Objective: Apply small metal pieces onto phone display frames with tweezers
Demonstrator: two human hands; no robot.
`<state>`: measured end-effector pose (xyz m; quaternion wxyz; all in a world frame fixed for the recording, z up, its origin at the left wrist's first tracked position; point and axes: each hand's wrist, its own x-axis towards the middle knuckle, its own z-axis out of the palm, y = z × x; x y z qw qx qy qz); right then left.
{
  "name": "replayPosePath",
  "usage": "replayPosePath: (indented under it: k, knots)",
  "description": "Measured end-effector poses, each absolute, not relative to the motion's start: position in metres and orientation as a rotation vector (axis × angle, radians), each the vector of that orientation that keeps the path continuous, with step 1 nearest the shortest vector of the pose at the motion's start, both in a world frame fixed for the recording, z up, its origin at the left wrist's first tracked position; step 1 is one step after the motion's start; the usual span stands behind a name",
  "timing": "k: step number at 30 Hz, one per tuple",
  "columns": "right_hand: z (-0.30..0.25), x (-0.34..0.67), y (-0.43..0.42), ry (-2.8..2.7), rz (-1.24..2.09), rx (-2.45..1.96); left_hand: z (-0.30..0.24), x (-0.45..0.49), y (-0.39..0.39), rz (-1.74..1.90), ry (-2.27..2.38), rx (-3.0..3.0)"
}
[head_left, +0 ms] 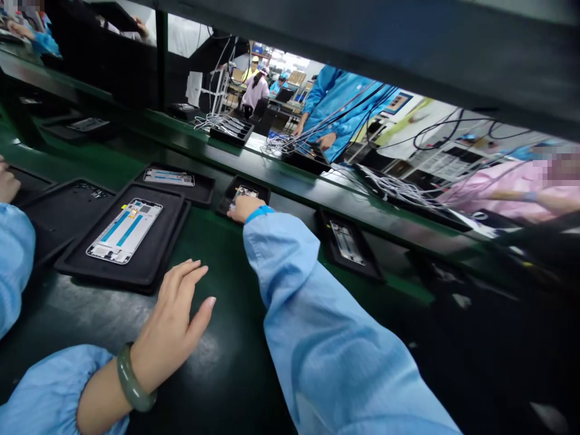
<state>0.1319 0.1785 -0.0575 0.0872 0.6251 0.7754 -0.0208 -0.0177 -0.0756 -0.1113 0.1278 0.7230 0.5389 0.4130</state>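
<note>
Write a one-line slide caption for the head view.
Right hand on a phone frame in a small black tray, left hand beside a larger tray.

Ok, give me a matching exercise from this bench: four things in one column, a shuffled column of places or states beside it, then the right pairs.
Things:
1. Left hand
2. Right hand
3. Phone frame with blue strips
4. White cable bundle

Places or states:
A. Lying in a large black tray
B. Lying across a far black tray
C. Wearing a blue wristband, at a small black tray
D. Wearing a green bangle

Right pairs: 1-D, 2-C, 3-A, 4-B.
</note>
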Motion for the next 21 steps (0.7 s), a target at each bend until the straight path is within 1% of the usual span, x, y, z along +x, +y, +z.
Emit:
replayPosePath:
  k: [6,10,14,18,21]
  knots:
    - [-0.080,0.189,0.143,2.295,0.003,1.774,-0.122,-0.022,-0.065,1.188,1.567,2.149]
    - [-0.069,0.201,0.114,2.349,0.021,1.672,-0.130,-0.025,-0.055,1.211,1.585,2.184]
    - [-0.050,0.211,0.057,2.428,-0.030,1.516,-0.128,-0.016,-0.036,1.209,1.637,2.201]
    - [-0.043,0.216,-0.019,2.479,-0.119,1.393,-0.113,0.004,0.019,1.110,1.799,2.172]
    - [-0.050,0.217,-0.083,2.577,-0.216,1.154,-0.099,0.015,0.080,1.029,1.989,2.069]
